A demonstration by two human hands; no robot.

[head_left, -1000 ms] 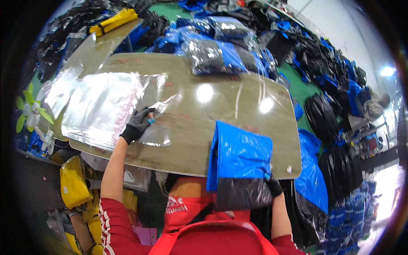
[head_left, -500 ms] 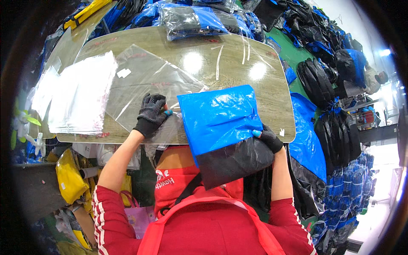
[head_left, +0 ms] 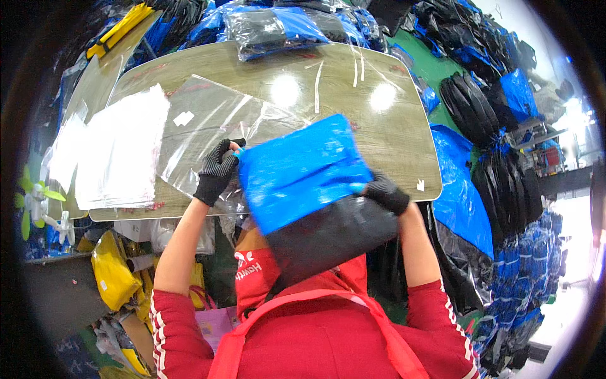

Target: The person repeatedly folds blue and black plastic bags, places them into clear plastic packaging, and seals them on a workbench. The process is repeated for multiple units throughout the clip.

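Observation:
A folded blue-and-black plastic sheet item [head_left: 303,174] is tilted over the table's near edge, its black part towards me. My right hand [head_left: 386,192], in a black glove, grips it at the right side with the thumb on top. My left hand [head_left: 218,170], in a dotted black glove, is closed at the mouth of a clear plastic bag [head_left: 205,104] lying on the table. The left corner of the folded item meets the left fingertips; whether they pinch it too is hidden. Part of the clear bag lies under the item.
A stack of white-looking plastic bags [head_left: 123,151] lies at the table's left. Small white labels [head_left: 184,118] rest on the clear bag. Packed blue-and-black bundles [head_left: 274,31] line the far edge of the wooden table [head_left: 391,139]. A small fan [head_left: 39,199] stands at far left.
The folded item has moved left and turned slightly, bringing its left edge to my left hand. My right hand went left with it. The clear bag's near end is lifted and creased.

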